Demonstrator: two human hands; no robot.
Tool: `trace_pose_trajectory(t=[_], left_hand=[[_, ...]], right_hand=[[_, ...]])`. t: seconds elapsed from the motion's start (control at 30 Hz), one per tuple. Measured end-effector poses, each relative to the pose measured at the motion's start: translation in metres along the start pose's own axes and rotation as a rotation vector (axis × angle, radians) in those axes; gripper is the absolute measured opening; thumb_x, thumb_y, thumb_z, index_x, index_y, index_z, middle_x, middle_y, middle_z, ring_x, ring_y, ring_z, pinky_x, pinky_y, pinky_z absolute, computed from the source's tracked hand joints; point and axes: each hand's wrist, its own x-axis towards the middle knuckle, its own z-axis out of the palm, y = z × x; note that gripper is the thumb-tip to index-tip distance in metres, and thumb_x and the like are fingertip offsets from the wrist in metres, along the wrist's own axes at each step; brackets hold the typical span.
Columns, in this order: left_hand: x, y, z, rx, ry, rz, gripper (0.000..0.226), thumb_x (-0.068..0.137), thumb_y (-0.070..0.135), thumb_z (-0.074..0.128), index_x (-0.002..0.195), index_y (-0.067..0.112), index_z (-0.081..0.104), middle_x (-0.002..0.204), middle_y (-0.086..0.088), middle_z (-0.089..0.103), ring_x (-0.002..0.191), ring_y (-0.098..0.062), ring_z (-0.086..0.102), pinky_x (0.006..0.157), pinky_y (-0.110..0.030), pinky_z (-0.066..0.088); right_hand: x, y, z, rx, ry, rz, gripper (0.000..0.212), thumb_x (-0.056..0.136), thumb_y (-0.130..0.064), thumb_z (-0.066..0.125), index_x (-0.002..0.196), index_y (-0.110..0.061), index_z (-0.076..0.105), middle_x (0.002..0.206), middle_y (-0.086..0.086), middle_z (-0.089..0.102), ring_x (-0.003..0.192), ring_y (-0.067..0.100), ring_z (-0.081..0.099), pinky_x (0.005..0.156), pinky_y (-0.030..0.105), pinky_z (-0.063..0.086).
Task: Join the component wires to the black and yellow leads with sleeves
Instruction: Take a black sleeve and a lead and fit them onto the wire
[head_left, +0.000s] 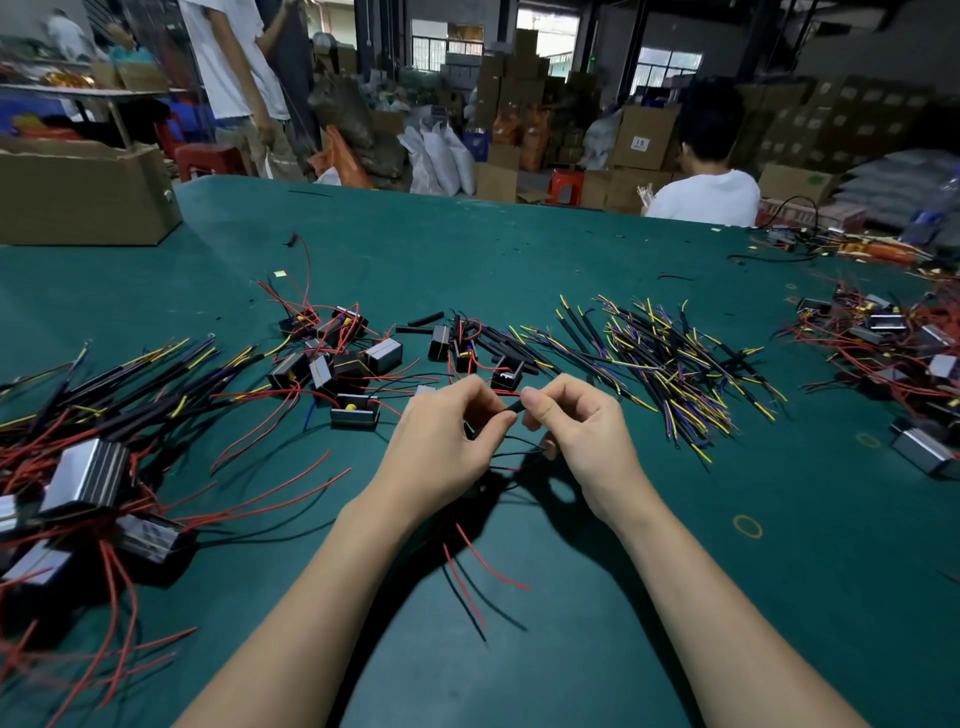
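At mid-frame, the left hand (447, 441) and right hand (576, 431) pinch a black sleeve (511, 407) above the green worktop (571, 249); the wires (514, 457) beneath are partly hidden. Leads (670, 364) lie upper right. The cardboard box (83, 197) upper left hides its contents.

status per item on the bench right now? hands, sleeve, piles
left hand: pinching the black sleeve
right hand: pinching the sleeve's other end
black sleeve: held above the table, between both hands
black and yellow leads: loose pile, untouched
components: scattered, red wires trailing
cardboard box: open
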Motion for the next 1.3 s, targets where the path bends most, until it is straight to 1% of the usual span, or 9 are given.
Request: trace_pose_trajectory(t=[0.17, 0.27, 0.43, 0.6, 0.8, 0.9, 1.0, 1.13, 1.3], left_hand=[[-0.004, -0.005, 0.011, 0.007, 0.027, -0.135, 0.014, 0.084, 0.034, 0.065, 0.081, 0.023, 0.057, 0.057, 0.007, 0.054, 0.06, -0.015, 0.051, 0.06, -0.032, 0.046], [-0.004, -0.006, 0.012, -0.032, 0.043, -0.118, 0.011, 0.085, 0.035, 0.067, 0.083, 0.026, 0.061, 0.05, 0.006, 0.047, 0.054, -0.016, 0.044, 0.056, -0.032, 0.04], [-0.004, -0.004, 0.01, -0.098, 0.023, -0.108, 0.012, 0.085, 0.019, 0.067, 0.077, 0.012, 0.061, 0.063, -0.006, 0.06, 0.06, -0.019, 0.051, 0.062, -0.037, 0.044], [-0.006, 0.0, 0.005, -0.153, -0.004, -0.096, 0.012, 0.085, 0.008, 0.066, 0.075, 0.006, 0.058, 0.069, 0.002, 0.062, 0.066, -0.005, 0.053, 0.063, -0.011, 0.04], [-0.006, -0.003, 0.001, -0.111, -0.056, -0.083, 0.009, 0.085, 0.01, 0.065, 0.077, 0.007, 0.061, 0.073, 0.002, 0.064, 0.072, -0.004, 0.056, 0.066, -0.008, 0.039], [-0.005, -0.004, -0.003, -0.096, -0.068, -0.084, 0.012, 0.085, 0.012, 0.066, 0.074, 0.014, 0.061, 0.07, 0.009, 0.063, 0.07, 0.0, 0.057, 0.072, -0.012, 0.04], [-0.003, -0.005, -0.006, -0.056, -0.054, -0.075, 0.016, 0.084, 0.014, 0.068, 0.071, 0.018, 0.06, 0.069, 0.014, 0.063, 0.073, -0.001, 0.057, 0.087, -0.027, 0.037], [-0.002, 0.0, -0.008, -0.117, -0.013, -0.061, 0.017, 0.083, 0.007, 0.066, 0.075, 0.02, 0.059, 0.071, 0.007, 0.065, 0.071, -0.009, 0.059, 0.069, -0.018, 0.039], [-0.003, 0.005, -0.005, -0.129, -0.038, -0.02, 0.02, 0.086, 0.004, 0.059, 0.097, 0.019, 0.069, 0.068, -0.001, 0.062, 0.065, -0.01, 0.053, 0.071, -0.019, 0.041]], right_hand=[[0.003, 0.007, 0.005, 0.0, -0.019, 0.093, 0.027, 0.089, -0.013, 0.064, 0.063, -0.012, 0.056, 0.055, -0.005, 0.054, 0.047, 0.004, 0.043, 0.043, 0.017, 0.034], [0.004, 0.007, 0.003, -0.023, -0.027, 0.07, 0.026, 0.088, -0.013, 0.065, 0.064, -0.011, 0.058, 0.051, -0.008, 0.054, 0.048, 0.003, 0.044, 0.043, 0.014, 0.034], [0.003, 0.007, 0.004, -0.041, -0.034, 0.077, 0.026, 0.088, -0.013, 0.066, 0.064, -0.011, 0.057, 0.056, 0.0, 0.052, 0.052, 0.01, 0.042, 0.045, 0.016, 0.034], [0.002, 0.007, 0.004, 0.022, -0.044, 0.126, 0.026, 0.089, -0.013, 0.064, 0.065, -0.01, 0.056, 0.055, -0.003, 0.053, 0.051, 0.007, 0.044, 0.044, 0.018, 0.034], [0.002, 0.006, 0.008, -0.069, 0.008, 0.087, 0.026, 0.091, -0.009, 0.062, 0.065, -0.012, 0.057, 0.055, -0.004, 0.051, 0.044, 0.002, 0.041, 0.047, 0.016, 0.032], [0.001, 0.004, 0.01, -0.098, 0.045, 0.061, 0.025, 0.09, -0.011, 0.063, 0.066, -0.013, 0.058, 0.055, -0.007, 0.052, 0.047, 0.001, 0.042, 0.051, 0.017, 0.033], [-0.001, 0.002, 0.012, -0.182, 0.092, -0.012, 0.025, 0.089, -0.013, 0.064, 0.065, -0.016, 0.058, 0.056, -0.012, 0.055, 0.056, 0.005, 0.048, 0.059, 0.024, 0.04], [-0.002, -0.003, 0.013, -0.256, 0.128, -0.117, 0.022, 0.089, -0.015, 0.064, 0.068, -0.015, 0.058, 0.061, -0.012, 0.055, 0.064, 0.006, 0.051, 0.067, 0.029, 0.044], [-0.004, -0.005, 0.012, -0.284, 0.103, -0.137, 0.024, 0.091, -0.015, 0.062, 0.069, -0.023, 0.058, 0.063, -0.012, 0.056, 0.064, 0.008, 0.051, 0.066, 0.031, 0.044]])
